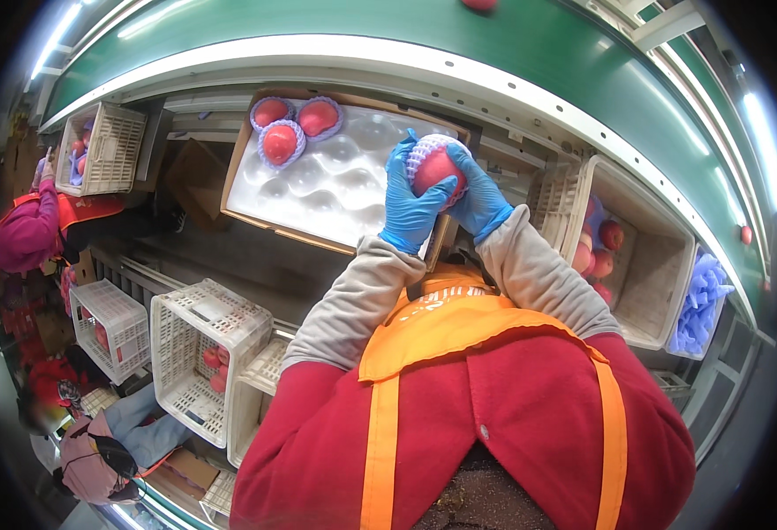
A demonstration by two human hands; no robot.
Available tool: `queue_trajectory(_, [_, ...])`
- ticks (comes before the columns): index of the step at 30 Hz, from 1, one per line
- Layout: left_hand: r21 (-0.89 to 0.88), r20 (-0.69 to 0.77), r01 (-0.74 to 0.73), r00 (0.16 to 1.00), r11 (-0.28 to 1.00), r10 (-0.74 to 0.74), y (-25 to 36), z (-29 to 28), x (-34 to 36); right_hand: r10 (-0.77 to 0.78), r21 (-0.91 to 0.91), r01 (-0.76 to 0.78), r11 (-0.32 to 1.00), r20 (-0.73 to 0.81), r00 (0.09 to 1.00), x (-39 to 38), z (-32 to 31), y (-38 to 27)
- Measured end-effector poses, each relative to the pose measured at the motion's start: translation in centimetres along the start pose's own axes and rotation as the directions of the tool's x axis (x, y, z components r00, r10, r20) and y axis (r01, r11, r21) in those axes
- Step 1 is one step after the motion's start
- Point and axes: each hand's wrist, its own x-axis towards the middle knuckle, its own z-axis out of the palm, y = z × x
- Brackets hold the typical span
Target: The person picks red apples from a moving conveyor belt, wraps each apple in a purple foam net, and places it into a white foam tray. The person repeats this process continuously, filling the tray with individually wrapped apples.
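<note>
Both my hands, in blue gloves, hold a red apple (436, 171) partly wrapped in a pale purple foam net (421, 150). My left hand (406, 208) is closed around its left side. On the other side, my right hand (483, 199) grips the apple and the net. They are above the right end of a cardboard box (269, 228) lined with a white moulded tray (335, 194). Three netted apples, one (280, 145) nearer me than the other two, sit in hollows at the tray's far left corner.
A crate (649, 291) at my right holds loose apples (602, 263); beside it are bunched purple foam nets (700, 296). A green conveyor belt (547, 49) runs behind the box. White plastic crates (199, 309) stand at left, near a co-worker in purple (28, 231) and another person (97, 455).
</note>
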Motion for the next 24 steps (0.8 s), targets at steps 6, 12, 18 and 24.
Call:
queue_trajectory(6, [0.024, 0.114, 0.021, 0.993, 1.000, -0.023, -1.2, -1.6, 0.6, 0.038, 0.019, -0.037, 0.999, -0.063, 0.997, -0.1, -0.1, 0.5])
queue_trajectory(12, [-0.248, 0.292, 0.420, 0.892, 0.873, -0.346, 1.4, -3.2, 3.3, 0.049, -0.166, -0.024, 0.986, 0.152, 0.987, -0.4, 0.1, 0.1])
queue_trajectory(18, [-0.365, 0.317, 0.503, 0.858, 0.783, -0.404, -0.5, -4.1, 3.2, 0.105, -0.171, -0.087, 0.981, 0.105, 0.989, -0.5, 0.1, 0.1])
queue_trajectory(24, [-0.250, 0.249, 0.425, 0.897, 0.870, -0.366, -0.1, -3.8, 2.1, 0.149, -0.143, -0.132, 0.981, 0.109, 0.983, 0.2, -0.3, 0.5])
